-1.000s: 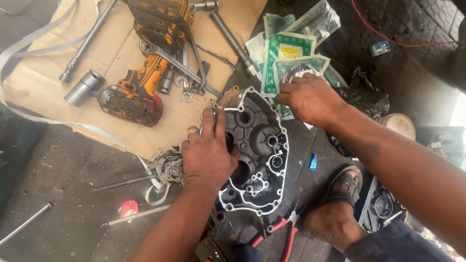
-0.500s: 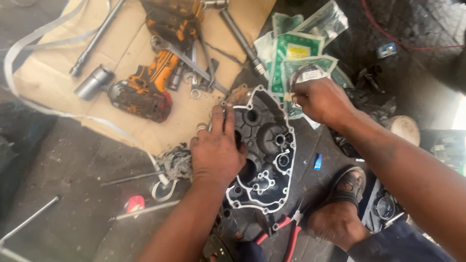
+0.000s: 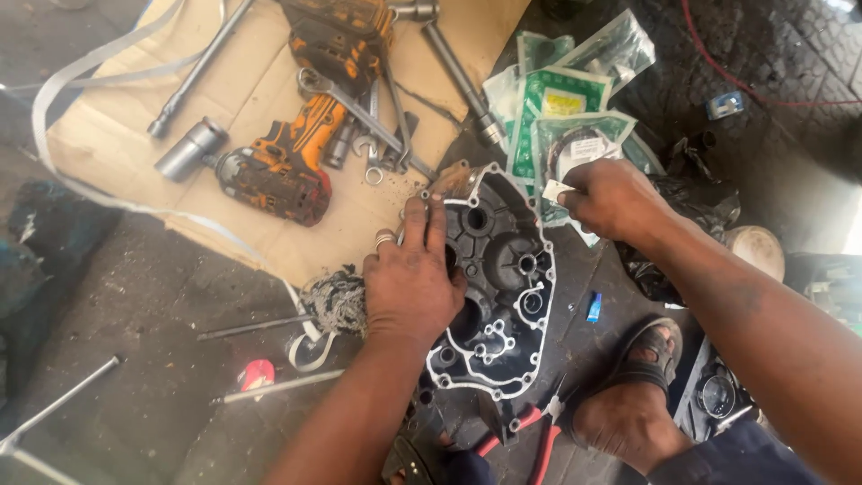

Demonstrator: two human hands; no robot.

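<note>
A dark engine case cover [image 3: 503, 287] with a pale gasket edge lies on the floor, inner side up. The left hand [image 3: 411, 278] rests flat on its left half, fingers spread, grip clamping nothing. The right hand [image 3: 611, 199] hovers at the cover's upper right rim, its grip pinching a small pale blade [image 3: 555, 190]. Just behind that grip lie green gasket packets [image 3: 561, 108]. Left of the left grip, an orange impact wrench [image 3: 287, 166] and spanners [image 3: 373, 126] lie on cardboard [image 3: 269, 72]. Red-handled pliers [image 3: 539, 431] lie below the cover, beside a sandalled foot [image 3: 637, 395].
</note>
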